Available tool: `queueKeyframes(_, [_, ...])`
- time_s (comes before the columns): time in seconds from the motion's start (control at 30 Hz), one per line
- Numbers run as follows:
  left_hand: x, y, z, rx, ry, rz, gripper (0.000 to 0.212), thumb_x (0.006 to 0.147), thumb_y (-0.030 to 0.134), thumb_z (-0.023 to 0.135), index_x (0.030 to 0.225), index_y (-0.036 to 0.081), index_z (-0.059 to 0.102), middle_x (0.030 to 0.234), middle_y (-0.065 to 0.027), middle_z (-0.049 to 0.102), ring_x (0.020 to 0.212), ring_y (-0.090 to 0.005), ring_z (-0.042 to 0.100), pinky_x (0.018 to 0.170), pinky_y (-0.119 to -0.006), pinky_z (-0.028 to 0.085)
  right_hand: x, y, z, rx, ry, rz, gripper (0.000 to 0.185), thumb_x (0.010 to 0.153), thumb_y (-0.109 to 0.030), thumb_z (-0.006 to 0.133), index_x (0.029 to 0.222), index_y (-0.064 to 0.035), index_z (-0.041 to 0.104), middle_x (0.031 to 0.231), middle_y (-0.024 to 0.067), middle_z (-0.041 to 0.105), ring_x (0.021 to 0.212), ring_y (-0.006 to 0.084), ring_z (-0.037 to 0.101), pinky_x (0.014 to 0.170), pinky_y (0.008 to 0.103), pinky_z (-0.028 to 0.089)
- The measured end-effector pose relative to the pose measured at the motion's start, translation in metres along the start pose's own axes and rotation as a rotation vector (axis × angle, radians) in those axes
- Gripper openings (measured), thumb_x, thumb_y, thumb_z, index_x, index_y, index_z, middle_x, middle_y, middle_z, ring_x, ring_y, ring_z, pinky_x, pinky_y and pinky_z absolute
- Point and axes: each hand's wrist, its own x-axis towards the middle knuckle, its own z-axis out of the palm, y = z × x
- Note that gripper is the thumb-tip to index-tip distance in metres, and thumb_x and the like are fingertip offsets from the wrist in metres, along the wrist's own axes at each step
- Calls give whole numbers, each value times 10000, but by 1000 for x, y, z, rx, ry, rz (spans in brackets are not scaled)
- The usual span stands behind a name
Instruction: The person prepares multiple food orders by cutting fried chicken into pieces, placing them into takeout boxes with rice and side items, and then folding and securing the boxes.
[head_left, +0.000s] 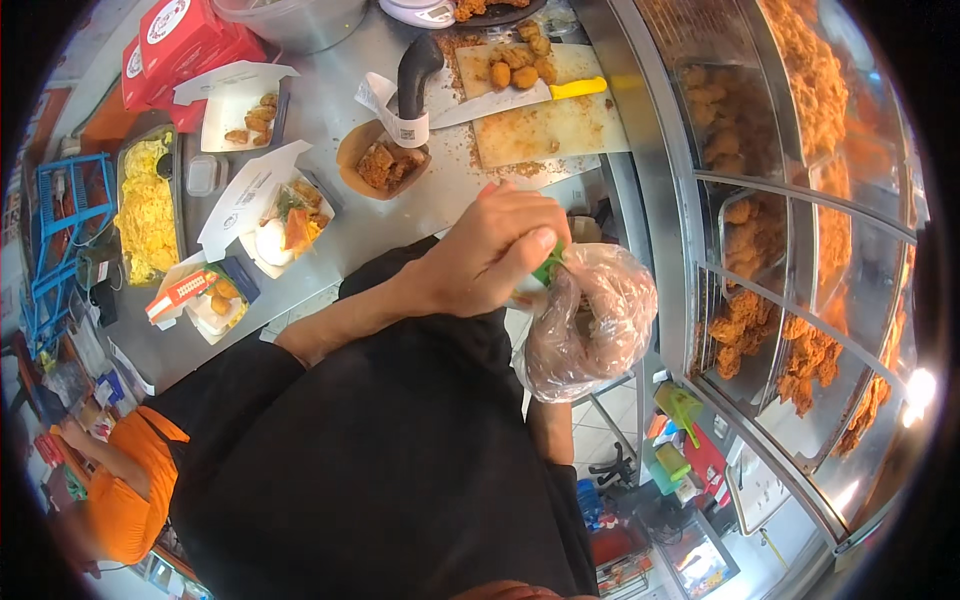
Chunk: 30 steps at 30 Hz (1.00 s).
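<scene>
My left hand (499, 251), bare, and my right hand (592, 322), in a clear plastic glove, meet over the near edge of the counter. Both pinch a small green thing (550, 265) between them; fingers hide most of it, and its kind cannot be told. Beyond them, a brown paper tray (349, 154) holds breaded pieces, beside a black handle (415, 71) with a printed paper strip draped at its foot. Left of that stands an open carton (253, 251) with rice, an egg and fried pieces. A yellow-handled knife (577, 88) lies across the crumb-covered cutting board (551, 135).
More open food cartons (217, 139), a tray of yellow food (146, 206) and red boxes (176, 34) stand at left. A glass-fronted cabinet (739, 180) of fried chicken (742, 330) flanks my right. A person in orange (139, 487) is at far lower left.
</scene>
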Motion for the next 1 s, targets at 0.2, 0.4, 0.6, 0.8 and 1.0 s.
queueKeyframes(0.2, [-6, 9, -12, 111, -48, 76, 159, 856, 111, 422, 801, 21, 542, 720, -101, 498, 673, -265, 462, 687, -373, 346, 1, -4, -3, 92, -44, -28, 227, 706, 62, 752, 892, -43, 677, 897, 106, 698, 782, 231, 651, 726, 328, 494])
queueKeyframes(0.4, [-12, 1, -3, 61, 123, 24, 264, 919, 229, 441, 815, 16, 557, 724, -78, 484, 698, -249, 490, 702, -366, 388, 3, 0, -18, 688, -355, 887, 166, 794, 24, 735, 925, -24, 644, 945, 80, 680, 841, 136, 623, 777, 245, 485])
queueKeyframes(0.6, [-38, -7, -62, -293, -258, -534, 281, 1003, 236, 483, 891, 1, 591, 778, -9, 525, 727, -88, 479, 675, -252, 405, -2, 42, -24, 562, -84, 670, 167, 874, -115, 712, 958, -9, 615, 878, 46, 636, 769, 102, 576, 701, 247, 481])
queueKeyframes(0.8, [-33, 17, -44, -429, 19, -553, 310, 1001, 175, 555, 1191, -65, 604, 1055, -69, 675, 946, -81, 610, 832, -230, 499, -3, -3, -34, 110, -317, 141, 334, 687, -77, 840, 980, -57, 681, 919, 87, 682, 814, 254, 635, 731, 362, 492])
queueKeyframes(1.0, [-21, 32, -35, -561, -28, -490, 228, 980, 89, 571, 1149, -64, 575, 1022, -131, 690, 913, -151, 675, 815, -268, 530, -4, -11, -27, 127, -160, 149, 371, 633, 55, 805, 968, -67, 704, 899, 95, 692, 774, 252, 637, 671, 341, 487])
